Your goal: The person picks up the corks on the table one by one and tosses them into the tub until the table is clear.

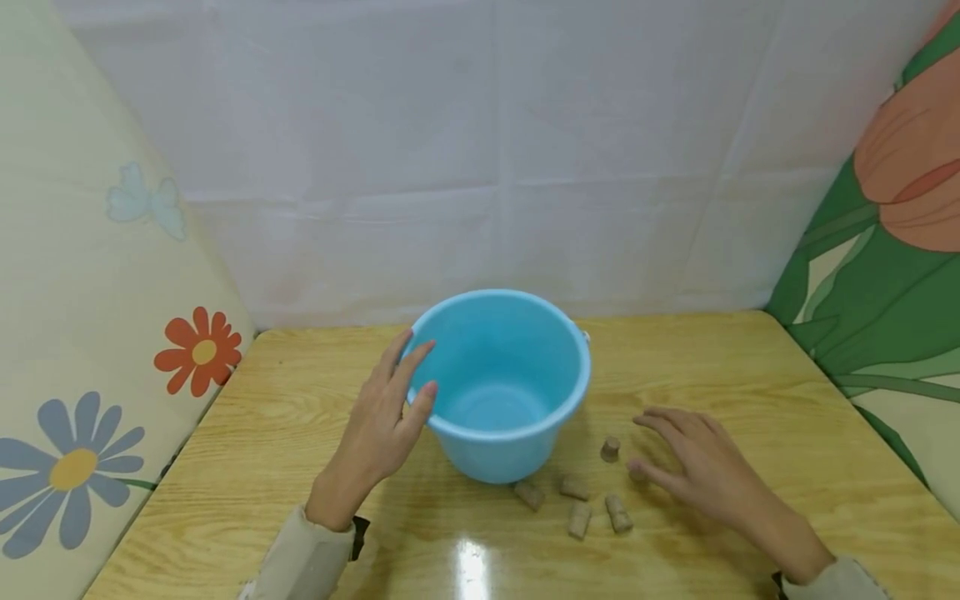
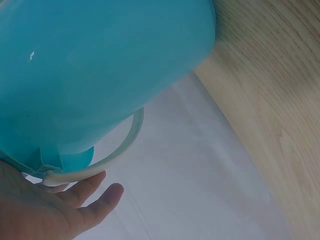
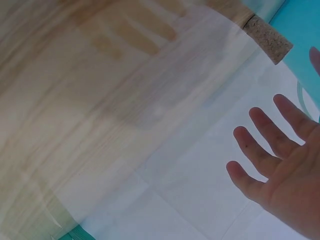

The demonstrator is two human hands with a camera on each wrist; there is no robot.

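A light-blue plastic bucket [image 1: 491,454] stands upright, and its visible floor inside is bare. My left hand [image 1: 381,421] is at the bucket's left rim with fingers spread; in the left wrist view, the fingers [image 2: 102,200] are beside the pale handle [image 2: 127,142] hanging from the rim. My right hand [image 1: 705,462] hovers over the table right of the bucket, its fingers spread and nothing held. Nearest to it, one cork [image 1: 611,450] stands on end; the right wrist view shows this cork [image 3: 267,39] beyond the fingertips. Several more corks [image 1: 579,519] lie on their sides before the bucket.
The wood-grain table [image 1: 285,400] backs onto a white cloth wall [image 1: 420,150]. Flower-printed panels flank it, a pale left panel [image 1: 82,317] and a green right panel [image 1: 885,317]. Light glares on the table near its front.
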